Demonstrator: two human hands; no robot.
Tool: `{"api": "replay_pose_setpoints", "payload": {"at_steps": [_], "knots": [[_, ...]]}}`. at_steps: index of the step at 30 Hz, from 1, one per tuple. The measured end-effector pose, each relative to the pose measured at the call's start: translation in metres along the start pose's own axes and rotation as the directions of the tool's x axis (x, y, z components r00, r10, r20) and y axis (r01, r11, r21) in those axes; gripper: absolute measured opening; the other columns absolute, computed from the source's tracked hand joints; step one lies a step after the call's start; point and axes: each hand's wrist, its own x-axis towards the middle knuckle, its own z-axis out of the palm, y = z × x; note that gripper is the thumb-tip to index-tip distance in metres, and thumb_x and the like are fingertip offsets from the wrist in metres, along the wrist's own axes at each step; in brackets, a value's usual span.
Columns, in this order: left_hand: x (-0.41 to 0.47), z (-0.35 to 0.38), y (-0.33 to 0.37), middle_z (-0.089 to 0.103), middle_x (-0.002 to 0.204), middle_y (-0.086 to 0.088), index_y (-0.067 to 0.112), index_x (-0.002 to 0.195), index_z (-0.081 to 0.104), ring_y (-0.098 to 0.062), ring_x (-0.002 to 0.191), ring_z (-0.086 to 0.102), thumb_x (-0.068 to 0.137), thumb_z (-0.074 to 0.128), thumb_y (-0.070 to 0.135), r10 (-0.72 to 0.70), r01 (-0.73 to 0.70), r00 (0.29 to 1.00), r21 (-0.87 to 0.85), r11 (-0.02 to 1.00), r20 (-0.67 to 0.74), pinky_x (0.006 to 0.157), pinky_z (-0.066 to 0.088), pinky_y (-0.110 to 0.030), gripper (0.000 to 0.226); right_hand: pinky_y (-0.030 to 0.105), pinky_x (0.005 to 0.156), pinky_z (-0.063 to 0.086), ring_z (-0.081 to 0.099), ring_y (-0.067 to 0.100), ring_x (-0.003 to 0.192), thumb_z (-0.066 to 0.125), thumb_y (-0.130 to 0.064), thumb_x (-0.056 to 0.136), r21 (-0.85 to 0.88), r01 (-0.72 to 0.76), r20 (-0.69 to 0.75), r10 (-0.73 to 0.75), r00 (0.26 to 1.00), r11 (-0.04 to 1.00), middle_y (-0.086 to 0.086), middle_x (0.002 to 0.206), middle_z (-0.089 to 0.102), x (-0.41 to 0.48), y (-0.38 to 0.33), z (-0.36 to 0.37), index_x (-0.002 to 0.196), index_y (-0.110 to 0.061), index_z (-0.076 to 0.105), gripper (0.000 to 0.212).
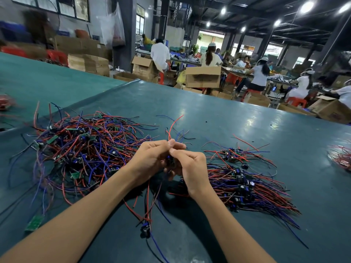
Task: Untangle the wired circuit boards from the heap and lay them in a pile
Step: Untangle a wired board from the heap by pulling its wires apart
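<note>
- The left hand [152,158] and right hand [191,168] meet at the middle of the view. Both have their fingers curled and pinch one small dark wired board [171,161] between their fingertips, above the table [228,118].
- The board is mostly hidden by the fingers, so I cannot tell its long axis. Its red and blue leads [173,124] rise toward 12 o'clock, and other leads trail toward 6 o'clock.
- At 6 o'clock from the hands, a second board [145,227] sits at the end of trailing wires. I cannot tell whether it rests on the table.
- The heap [81,152] spreads at 9 o'clock, just beside the left hand, with wires running every way and green boards among them.
- The pile [245,185] lies at 4 o'clock, near the right wrist, with its wires fanning toward 4 o'clock.
- A smaller cluster [232,154] lies at 3 o'clock.
- A green board [35,223] lies alone at 8 o'clock.
- The table is dark teal and glossy.
- The room is a workshop with cardboard boxes [203,76], seated workers [160,54], red stools and bright ceiling lamps.
</note>
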Motion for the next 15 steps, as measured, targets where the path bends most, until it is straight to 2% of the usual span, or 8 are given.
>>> {"api": "replay_pose_setpoints", "payload": {"at_steps": [2, 4, 7, 11, 15], "knots": [[0.001, 0.002, -0.004, 0.063, 0.075, -0.02, -0.011, 0.108, 0.067, -0.027, 0.049, 0.053, 0.102, 0.055, 0.028, 0.02, -0.02, 0.999, -0.003, 1.0, -0.035, 0.041, 0.044, -0.026, 0.041, 0.028, 0.036, 0.047, 0.059, 0.028, 0.041, 0.057, -0.001, 0.095, 0.006, -0.024, -0.007, 0.024, 1.0, 1.0, 0.021, 0.062, 0.068, -0.001, -0.003, 0.0, 0.068, 0.008, 0.071, 0.031], [0.004, 0.003, -0.007, 0.067, 0.081, -0.02, -0.011, 0.106, 0.067, -0.025, 0.05, 0.054, 0.1, 0.057, 0.028, 0.036, -0.037, 0.995, -0.011, 0.999, -0.093, 0.04, 0.044, -0.025, 0.041, 0.027, 0.035, 0.047, 0.059, 0.027, 0.04, 0.057, 0.001, 0.094, -0.002, -0.035, -0.007, 0.035, 0.999, 0.999, 0.022, 0.06, 0.067, -0.001, -0.005, 0.0, 0.071, 0.013, 0.069, 0.029], [0.006, 0.001, -0.008, 0.072, 0.094, -0.019, -0.014, 0.101, 0.066, -0.021, 0.057, 0.063, 0.095, 0.062, 0.028, 0.059, -0.068, 0.983, -0.048, 0.997, -0.172, 0.04, 0.047, -0.026, 0.043, 0.026, 0.036, 0.047, 0.059, 0.028, 0.041, 0.057, 0.0, 0.093, -0.021, -0.032, 0.026, 0.033, 0.999, 0.999, 0.024, 0.061, 0.066, -0.004, -0.008, -0.001, 0.076, 0.011, 0.073, 0.025], [0.008, 0.001, -0.007, 0.071, 0.09, -0.017, 0.004, 0.081, 0.076, -0.016, 0.074, 0.064, 0.094, 0.062, 0.023, 0.089, -0.115, 0.968, -0.097, 0.989, -0.235, 0.063, 0.058, -0.026, 0.027, 0.025, 0.037, 0.045, 0.059, 0.028, 0.041, 0.058, 0.001, 0.091, -0.024, -0.025, 0.044, 0.026, 0.999, 0.999, 0.025, 0.06, 0.065, -0.008, -0.01, 0.001, 0.073, 0.008, 0.074, 0.026], [0.009, 0.002, -0.006, 0.071, 0.089, -0.014, 0.006, 0.077, 0.073, -0.013, 0.077, 0.061, 0.097, 0.061, 0.02, 0.134, -0.159, 0.946, -0.062, 0.985, -0.295, 0.063, 0.057, -0.024, 0.027, 0.026, 0.038, 0.047, 0.059, 0.029, 0.043, 0.057, 0.001, 0.09, -0.011, 0.004, 0.056, -0.004, 0.998, 1.0, 0.027, 0.061, 0.065, -0.012, -0.009, 0.004, 0.074, 0.011, 0.072, 0.024]]}}
